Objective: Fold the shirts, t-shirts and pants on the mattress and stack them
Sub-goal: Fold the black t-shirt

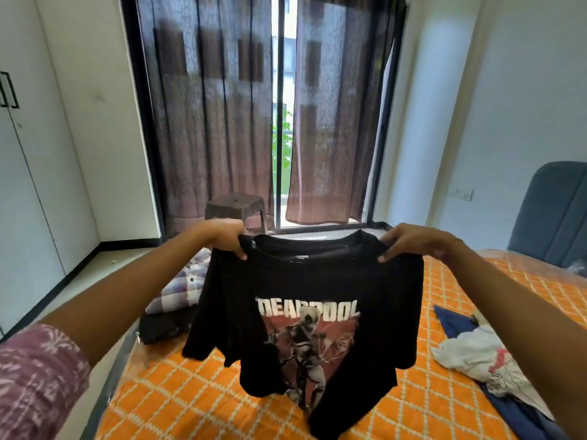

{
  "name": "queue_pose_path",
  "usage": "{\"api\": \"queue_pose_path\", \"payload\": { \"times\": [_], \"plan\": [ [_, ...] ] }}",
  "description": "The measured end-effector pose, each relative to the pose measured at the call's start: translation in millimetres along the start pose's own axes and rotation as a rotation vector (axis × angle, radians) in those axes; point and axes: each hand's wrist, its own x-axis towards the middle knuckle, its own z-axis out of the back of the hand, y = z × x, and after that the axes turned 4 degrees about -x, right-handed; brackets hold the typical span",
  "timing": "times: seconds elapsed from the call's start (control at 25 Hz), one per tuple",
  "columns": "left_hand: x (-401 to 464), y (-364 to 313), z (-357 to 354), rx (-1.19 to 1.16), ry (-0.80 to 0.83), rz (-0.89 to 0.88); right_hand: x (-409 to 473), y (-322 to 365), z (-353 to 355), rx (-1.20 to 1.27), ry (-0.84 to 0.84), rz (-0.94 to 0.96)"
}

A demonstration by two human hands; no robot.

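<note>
A black t-shirt [317, 281] with a white and red print hangs in the air over the orange quilted mattress [190, 392]. My left hand [222, 238] pinches its left shoulder and my right hand [409, 241] pinches its right shoulder, print facing me. The hem trails down onto the mattress. Behind it at the left lies a folded plaid shirt [178, 290] on top of a folded dark garment [162, 328]. On the right sit a crumpled white garment [482, 360] and a dark blue garment [457, 325].
A brown plastic stool [236, 208] stands by the curtained window [222, 106]. A blue headboard [552, 214] rises at the right. White wardrobe doors [28, 185] line the left wall, with floor between them and the mattress edge.
</note>
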Motion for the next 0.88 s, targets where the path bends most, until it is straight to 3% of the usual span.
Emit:
{"api": "queue_pose_path", "payload": {
  "times": [0.08, 0.16, 0.2, 0.32, 0.4, 0.44, 0.48, 0.56, 0.6, 0.64, 0.68, 0.76, 0.8, 0.88],
  "plan": [
    [3.7, -7.5, -15.4, 0.279, -0.214, 0.17, 11.9, 0.3, -10.1, -0.484, -0.31, -0.115],
    [7.6, -18.7, -33.1, 0.321, -0.354, 0.213, 12.1, 9.3, -23.1, -0.601, -0.596, -0.167],
    [12.6, -22.0, -38.3, 0.243, -0.371, 0.212, 13.0, 11.2, -24.7, -0.574, -0.631, -0.171],
    [26.1, -21.1, -40.5, -0.319, -0.298, 0.286, 16.8, 13.0, -21.2, -0.128, -0.406, -0.159],
    [30.1, -19.0, -39.4, -0.809, -0.199, 0.296, 15.3, 17.7, -20.3, 0.619, -0.383, -0.148],
    [27.7, -23.0, -39.4, -1.013, -0.137, 0.273, 14.2, 17.9, -20.5, 0.803, -0.4, -0.147],
    [27.4, -27.6, -39.1, -1.183, -0.118, 0.244, 18.1, 16.8, -18.7, 0.817, -0.427, -0.139],
    [26.7, -41.4, -32.0, -1.451, -0.265, 0.137, 20.8, 22.7, -11.2, 0.668, -0.529, -0.083],
    [30.1, -45.2, -28.0, -1.43, -0.433, 0.041, 24.6, 25.1, -5.7, 0.523, -0.631, -0.021],
    [34.2, -46.2, -20.8, -1.195, -0.652, -0.08, 26.3, 28.8, 0.8, 0.337, -0.738, 0.064],
    [35.4, -46.3, -12.2, -0.795, -0.803, -0.189, 26.8, 33.0, 5.7, 0.156, -0.8, 0.139],
    [39.5, -41.3, 1.9, -0.159, -0.825, -0.305, 31.4, 31.7, 12.6, -0.139, -0.848, 0.22],
    [36.2, -40.6, 7.8, -0.002, -0.818, -0.273, 31.6, 29.5, 15.9, -0.199, -0.859, 0.215],
    [32.6, -44.0, 14.3, 0.079, -0.875, -0.174, 32.9, 25.9, 22.6, -0.196, -0.911, 0.174]
  ]
}}
